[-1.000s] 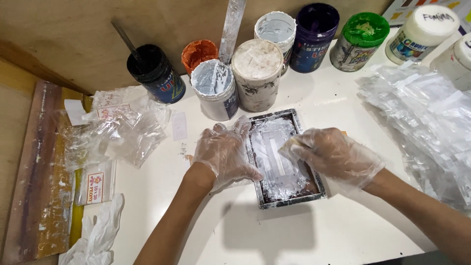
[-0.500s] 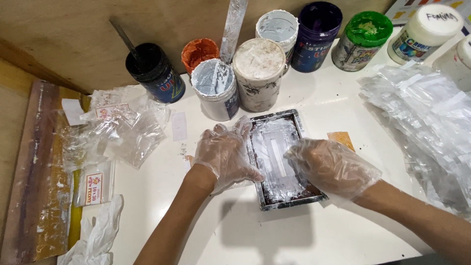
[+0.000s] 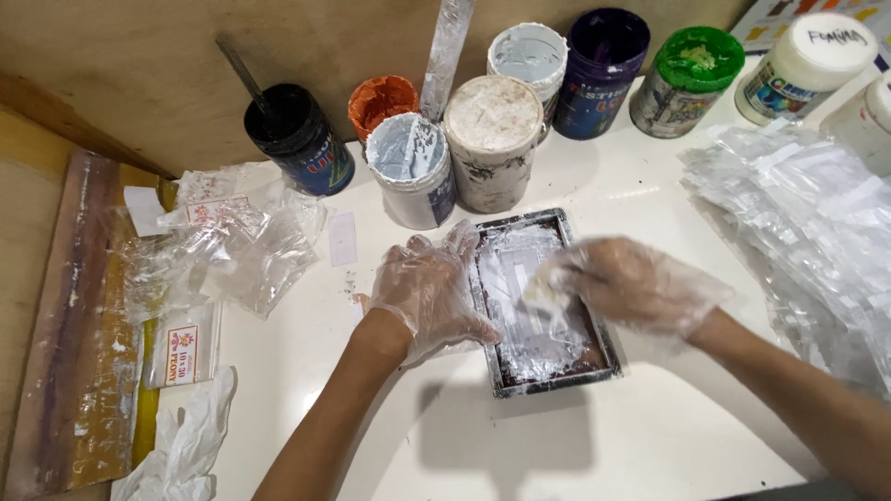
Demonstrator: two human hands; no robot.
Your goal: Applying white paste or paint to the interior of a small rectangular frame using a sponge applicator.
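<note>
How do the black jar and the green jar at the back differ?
The black jar is open with a stick standing in it; the green jar is shut with a paint-smeared green lid. The black jar sits far left, the green jar towards the right. Both are upright against the wall.

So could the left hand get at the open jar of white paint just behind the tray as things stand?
Probably yes. The left hand rests on the tray's left edge, and the open jar of white paint stands just beyond its fingertips with only bare table between. The hand would have to let go of the tray.
</note>
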